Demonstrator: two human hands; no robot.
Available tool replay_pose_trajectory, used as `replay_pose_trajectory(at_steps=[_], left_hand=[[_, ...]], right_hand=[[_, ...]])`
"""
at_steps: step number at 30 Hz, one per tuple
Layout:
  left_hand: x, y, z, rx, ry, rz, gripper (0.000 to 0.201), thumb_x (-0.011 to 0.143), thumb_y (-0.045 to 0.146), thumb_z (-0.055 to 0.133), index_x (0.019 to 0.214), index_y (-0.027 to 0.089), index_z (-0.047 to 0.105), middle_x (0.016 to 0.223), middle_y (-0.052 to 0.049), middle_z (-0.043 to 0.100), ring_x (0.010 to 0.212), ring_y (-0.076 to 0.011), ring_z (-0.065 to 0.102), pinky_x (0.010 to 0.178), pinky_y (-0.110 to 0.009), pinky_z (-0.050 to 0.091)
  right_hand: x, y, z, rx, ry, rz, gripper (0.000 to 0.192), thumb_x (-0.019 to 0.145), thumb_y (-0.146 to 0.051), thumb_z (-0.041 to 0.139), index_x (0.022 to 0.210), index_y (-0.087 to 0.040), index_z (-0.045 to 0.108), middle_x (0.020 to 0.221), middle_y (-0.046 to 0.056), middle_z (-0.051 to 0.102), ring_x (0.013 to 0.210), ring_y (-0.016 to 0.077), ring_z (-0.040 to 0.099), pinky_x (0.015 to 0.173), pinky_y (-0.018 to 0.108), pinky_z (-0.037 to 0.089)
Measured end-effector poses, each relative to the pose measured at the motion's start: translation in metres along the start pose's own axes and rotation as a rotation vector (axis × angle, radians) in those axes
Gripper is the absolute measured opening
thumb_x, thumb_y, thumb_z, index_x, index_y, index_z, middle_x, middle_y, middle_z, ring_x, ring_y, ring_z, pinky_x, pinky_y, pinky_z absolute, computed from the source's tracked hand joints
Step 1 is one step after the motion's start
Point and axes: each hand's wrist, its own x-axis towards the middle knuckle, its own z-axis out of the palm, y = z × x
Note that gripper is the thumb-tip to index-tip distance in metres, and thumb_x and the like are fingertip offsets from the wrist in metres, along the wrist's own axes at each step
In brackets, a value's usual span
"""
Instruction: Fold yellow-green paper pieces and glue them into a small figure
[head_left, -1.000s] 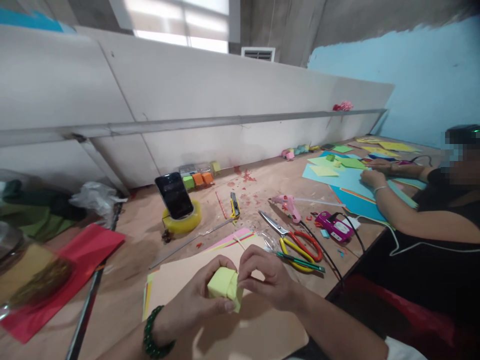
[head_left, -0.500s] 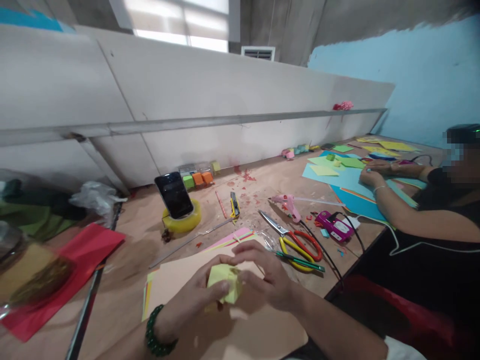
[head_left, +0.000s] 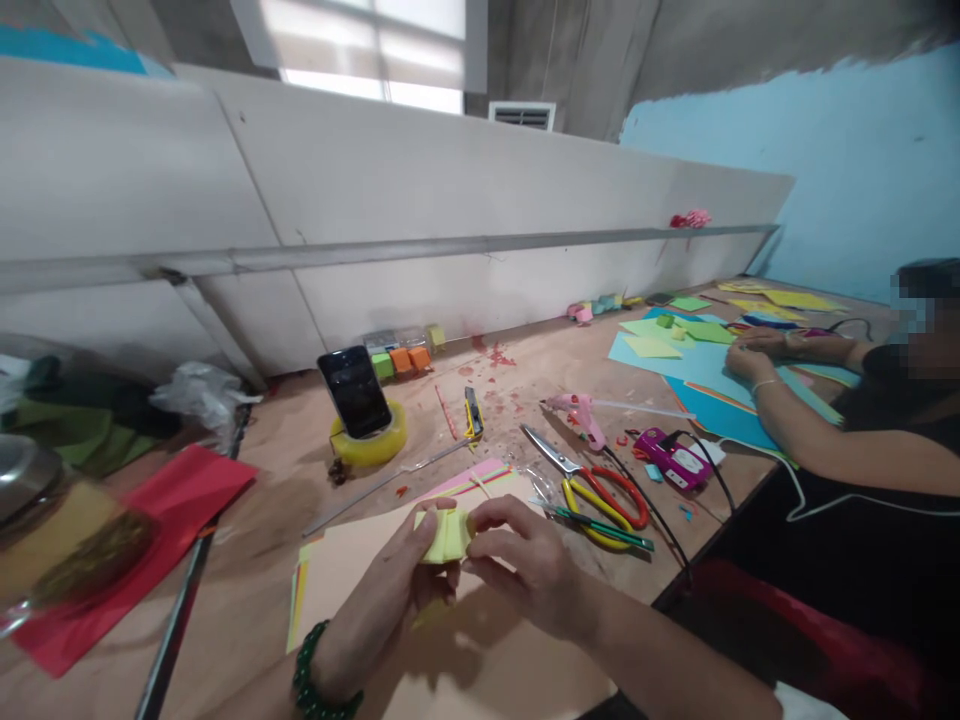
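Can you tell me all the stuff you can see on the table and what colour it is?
folded paper piece: 1, yellow, held in both hands
card sheet: 1, tan, under the hands
phone: 1, black, leaning in the tape roll
tape roll: 1, yellow, mid table
paper cubes: several, green and orange, by the wall
scissors: 2, red and yellow handles, right of the hands
glue gun: 1, pink, behind the scissors
red sheet: 1, left
co-worker's hand: on blue paper, right
left hand: green bead bracelet
right hand: pinching the paper

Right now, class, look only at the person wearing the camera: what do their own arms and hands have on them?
The left hand and right hand are bare, with no gloves, and the forearms show no sleeves. The left wrist wears a bracelet of dark green beads. No rings or watch can be made out.
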Motion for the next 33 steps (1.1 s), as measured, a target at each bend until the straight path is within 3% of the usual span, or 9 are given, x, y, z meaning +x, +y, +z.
replay_pose_trajectory(at_steps=[4,8,11,16,20,24,28,31,33], left_hand=[[0.001,0.011,-0.003,-0.014,0.004,0.054,0.048,0.069,0.051,0.075,0.099,0.016,0.062,0.072,0.0,0.061,0.06,-0.0119,0.054,0.05,-0.022,0.045],[0.001,0.03,-0.013,-0.113,0.138,0.128,0.03,0.064,0.031,0.076,0.085,0.013,0.066,0.07,-0.002,0.064,0.057,-0.0126,0.055,0.048,-0.022,0.047],[0.0,0.041,-0.015,-0.158,0.207,0.19,0.025,0.063,0.027,0.072,0.083,0.012,0.068,0.07,-0.003,0.066,0.053,-0.0117,0.054,0.046,-0.021,0.046],[0.004,0.044,-0.014,-0.171,0.271,0.241,0.023,0.065,0.025,0.07,0.084,0.013,0.069,0.073,-0.004,0.069,0.055,-0.0126,0.058,0.045,-0.02,0.048],[0.01,0.038,-0.018,-0.188,0.303,0.195,0.018,0.063,0.02,0.069,0.081,0.013,0.069,0.07,-0.003,0.069,0.056,-0.0127,0.059,0.046,-0.02,0.05],[0.013,0.033,-0.021,-0.181,0.236,0.173,0.024,0.063,0.02,0.072,0.087,0.016,0.07,0.078,-0.002,0.071,0.062,-0.0139,0.061,0.053,-0.021,0.054],[0.013,0.031,-0.023,-0.138,0.209,0.171,0.031,0.057,0.024,0.082,0.085,0.017,0.071,0.085,-0.003,0.072,0.068,-0.0159,0.063,0.058,-0.023,0.056],[0.014,0.028,-0.025,-0.072,0.172,0.145,0.038,0.055,0.031,0.086,0.087,0.017,0.072,0.091,-0.004,0.072,0.079,-0.0187,0.063,0.065,-0.024,0.057],[0.014,0.026,-0.026,-0.025,0.121,0.139,0.04,0.056,0.036,0.086,0.089,0.018,0.073,0.095,-0.005,0.072,0.088,-0.0208,0.063,0.074,-0.025,0.056]], right_hand=[[0.002,0.0,-0.007,0.022,0.045,-0.003,0.009,0.09,-0.02,0.056,0.097,-0.02,0.062,0.095,0.009,0.06,0.089,0.0174,0.061,0.076,0.03,0.054],[0.004,0.003,-0.013,-0.004,0.111,0.03,0.009,0.089,-0.013,0.055,0.091,-0.019,0.062,0.086,0.007,0.062,0.082,0.0159,0.061,0.073,0.029,0.053],[0.003,0.005,-0.014,-0.001,0.109,0.042,0.009,0.089,-0.014,0.054,0.089,-0.019,0.061,0.079,0.005,0.062,0.074,0.0143,0.061,0.065,0.025,0.052],[0.001,0.004,-0.009,0.032,-0.171,0.097,0.01,0.091,-0.026,0.056,0.093,-0.019,0.062,0.079,0.004,0.063,0.068,0.0126,0.059,0.059,0.021,0.049],[-0.001,0.002,0.006,-0.063,-0.449,0.09,0.039,0.081,-0.042,0.067,0.111,-0.018,0.06,0.101,0.01,0.065,0.087,0.0177,0.063,0.072,0.026,0.052],[-0.003,0.002,0.016,-0.208,-0.596,0.057,0.053,0.077,-0.046,0.07,0.119,-0.016,0.056,0.108,0.013,0.066,0.093,0.0224,0.063,0.073,0.029,0.053],[-0.004,-0.003,0.002,-0.238,-0.499,0.071,0.051,0.078,-0.043,0.071,0.118,-0.016,0.056,0.114,0.014,0.064,0.099,0.0226,0.062,0.077,0.029,0.052],[-0.003,0.0,-0.026,-0.255,-0.384,0.135,0.026,0.087,-0.039,0.062,0.102,-0.017,0.063,0.094,0.008,0.07,0.086,0.0185,0.064,0.072,0.027,0.049],[-0.003,0.011,-0.052,-0.372,-0.324,0.298,0.023,0.088,-0.04,0.059,0.085,-0.017,0.065,0.079,0.005,0.069,0.074,0.0177,0.063,0.066,0.027,0.046]])
